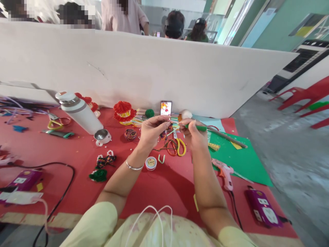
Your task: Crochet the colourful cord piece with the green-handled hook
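My right hand (195,132) is closed round a green-handled tool (202,128) with a thin metal shaft pointing left; its exact kind is unclear. My left hand (153,130) pinches at the tip of that shaft, and whatever small piece is between its fingers is hard to make out. Beneath the hands lie scissors (181,146) with red and yellow handles and a dark strand of yarn. Behind them a phone (166,108) leans on the white board. A small round tub (150,163) and a pale green bent piece (161,159) lie nearer me.
Left stand a white flask (79,113), a metal-lined cup (102,137) and a red yarn piece (123,112). Beaded yarn (106,159) lies in front. Right are a pink glue gun (225,174), a green sheet (246,161) and a purple power box (264,207). A white board (144,68) closes the back.
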`<action>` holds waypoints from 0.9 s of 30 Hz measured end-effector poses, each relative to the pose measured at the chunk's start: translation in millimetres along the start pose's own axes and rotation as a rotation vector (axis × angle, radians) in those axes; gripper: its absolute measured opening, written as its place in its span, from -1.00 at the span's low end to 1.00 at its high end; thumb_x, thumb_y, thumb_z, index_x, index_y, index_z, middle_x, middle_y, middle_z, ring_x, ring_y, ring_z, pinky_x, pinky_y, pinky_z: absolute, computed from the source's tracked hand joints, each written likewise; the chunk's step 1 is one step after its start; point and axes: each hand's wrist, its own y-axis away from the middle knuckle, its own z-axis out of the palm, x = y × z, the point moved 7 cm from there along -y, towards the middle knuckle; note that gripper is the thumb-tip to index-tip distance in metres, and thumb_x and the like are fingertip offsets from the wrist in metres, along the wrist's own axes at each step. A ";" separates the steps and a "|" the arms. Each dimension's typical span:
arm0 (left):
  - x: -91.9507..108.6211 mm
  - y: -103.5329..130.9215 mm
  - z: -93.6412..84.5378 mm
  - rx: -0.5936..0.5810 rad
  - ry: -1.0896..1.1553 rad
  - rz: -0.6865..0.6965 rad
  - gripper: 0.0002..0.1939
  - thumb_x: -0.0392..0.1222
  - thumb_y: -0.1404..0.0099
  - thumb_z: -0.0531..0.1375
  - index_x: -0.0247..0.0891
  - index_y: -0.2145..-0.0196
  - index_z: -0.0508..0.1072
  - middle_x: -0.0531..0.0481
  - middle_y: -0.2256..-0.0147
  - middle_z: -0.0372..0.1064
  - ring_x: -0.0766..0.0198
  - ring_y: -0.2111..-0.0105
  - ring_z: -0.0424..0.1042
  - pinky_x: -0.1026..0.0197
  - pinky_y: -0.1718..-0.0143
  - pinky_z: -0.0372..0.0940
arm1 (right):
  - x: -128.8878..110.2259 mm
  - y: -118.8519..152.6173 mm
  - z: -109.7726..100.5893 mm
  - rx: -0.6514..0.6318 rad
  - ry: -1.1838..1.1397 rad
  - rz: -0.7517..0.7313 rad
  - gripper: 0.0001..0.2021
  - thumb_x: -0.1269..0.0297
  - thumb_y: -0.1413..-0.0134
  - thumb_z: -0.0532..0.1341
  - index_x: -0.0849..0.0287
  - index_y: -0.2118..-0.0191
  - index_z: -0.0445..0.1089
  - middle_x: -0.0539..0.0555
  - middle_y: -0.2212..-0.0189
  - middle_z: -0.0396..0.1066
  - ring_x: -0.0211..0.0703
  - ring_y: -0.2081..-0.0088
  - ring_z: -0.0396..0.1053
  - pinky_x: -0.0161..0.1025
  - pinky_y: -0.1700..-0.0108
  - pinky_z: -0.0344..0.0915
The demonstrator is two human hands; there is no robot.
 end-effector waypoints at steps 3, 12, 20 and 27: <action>0.6 0.2 -0.6 -0.001 -0.015 0.011 -0.83 -0.24 -0.06 0.52 -0.15 0.33 0.73 0.02 0.35 0.62 0.33 0.38 0.54 0.27 0.32 0.46 | -4.4 1.4 -3.3 0.022 0.084 -0.060 -0.68 -0.16 -0.07 0.45 -0.01 0.36 0.68 -0.01 0.40 0.59 -0.21 0.40 0.42 -0.21 0.35 0.38; 0.0 -0.5 -3.7 0.017 -0.079 0.017 -0.82 -0.21 -0.05 0.53 -0.18 0.32 0.73 -0.01 0.35 0.62 0.29 0.37 0.57 0.27 0.35 0.46 | -30.2 7.7 2.9 -0.032 0.343 -0.248 -0.83 0.01 -0.21 0.40 -0.10 0.31 0.70 0.00 0.31 0.65 -0.08 0.23 0.56 -0.07 0.10 0.51; -2.1 -3.3 -4.0 -0.050 -0.032 -0.008 -0.68 -0.23 -0.04 0.54 -0.16 0.19 0.74 0.02 0.35 0.60 0.35 0.38 0.53 0.29 0.30 0.46 | -33.6 7.6 6.3 -0.090 0.383 -0.316 -0.89 0.07 -0.17 0.44 -0.09 0.27 0.71 0.00 0.29 0.69 -0.06 0.18 0.59 -0.05 0.04 0.54; -3.6 -5.9 -1.0 -0.122 -0.017 -0.004 -0.61 -0.29 -0.05 0.53 -0.15 0.11 0.74 0.04 0.39 0.56 0.41 0.42 0.44 0.36 0.41 0.37 | -28.6 6.0 7.6 -0.118 0.403 -0.278 -0.81 0.01 -0.18 0.42 -0.03 0.27 0.70 0.03 0.28 0.70 -0.06 0.19 0.61 -0.03 0.04 0.55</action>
